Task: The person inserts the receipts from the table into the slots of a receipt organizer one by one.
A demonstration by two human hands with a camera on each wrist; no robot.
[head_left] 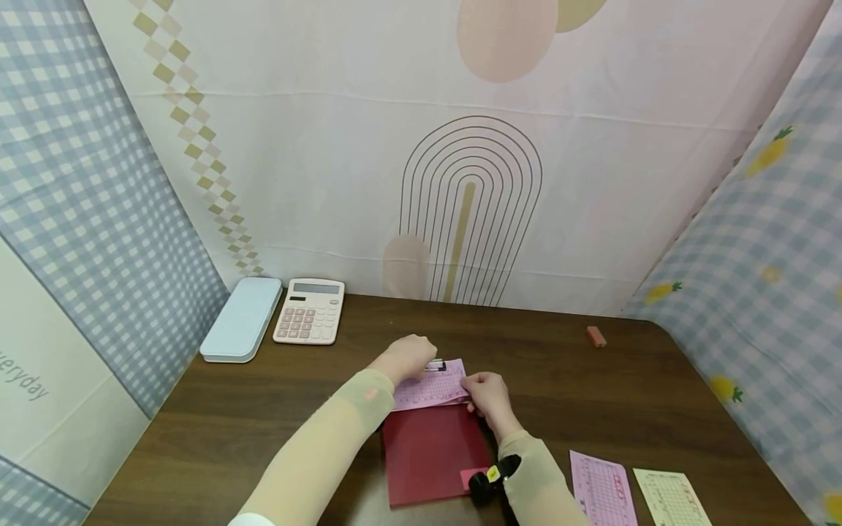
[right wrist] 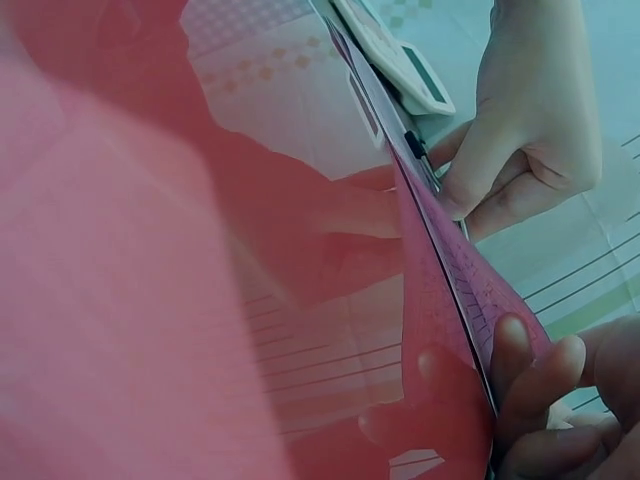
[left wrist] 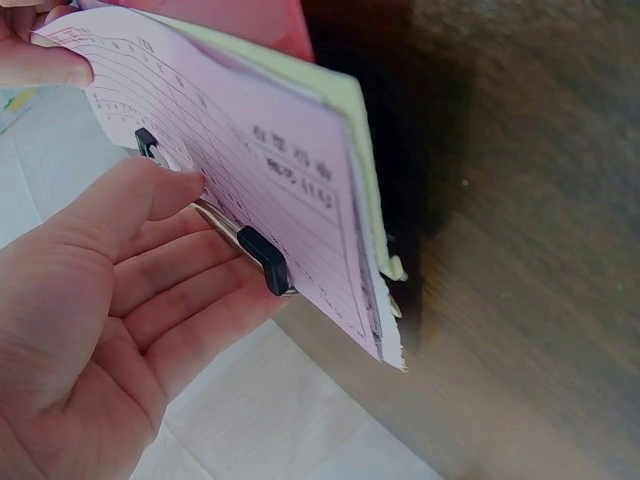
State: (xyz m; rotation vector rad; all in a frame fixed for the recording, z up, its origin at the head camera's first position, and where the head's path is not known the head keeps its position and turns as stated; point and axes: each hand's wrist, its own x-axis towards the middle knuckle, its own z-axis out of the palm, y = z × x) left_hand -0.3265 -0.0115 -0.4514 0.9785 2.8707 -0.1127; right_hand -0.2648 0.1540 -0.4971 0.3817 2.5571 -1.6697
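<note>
A dark red clipboard (head_left: 430, 453) lies on the table in front of me, glossy in the right wrist view. Across its top are pink printed slips (head_left: 430, 391); the left wrist view shows a pale yellow sheet (left wrist: 345, 92) behind them. A metal clip with black ends (left wrist: 262, 260) crosses the slips near their upper edge. My left hand (head_left: 408, 356) pinches this clip, thumb on the slip side and fingers behind. With thumb and fingers, my right hand (head_left: 489, 397) pinches the right edge of the slips. How many sheets it holds cannot be told.
At the back left stand a pale blue case (head_left: 242, 320) and a white calculator (head_left: 309, 312). A small reddish block (head_left: 596, 337) lies at the back right. Front right are another pink slip (head_left: 603, 488) and a yellow slip (head_left: 671, 497). A pink tab (head_left: 471, 476) shows at the clipboard's lower right.
</note>
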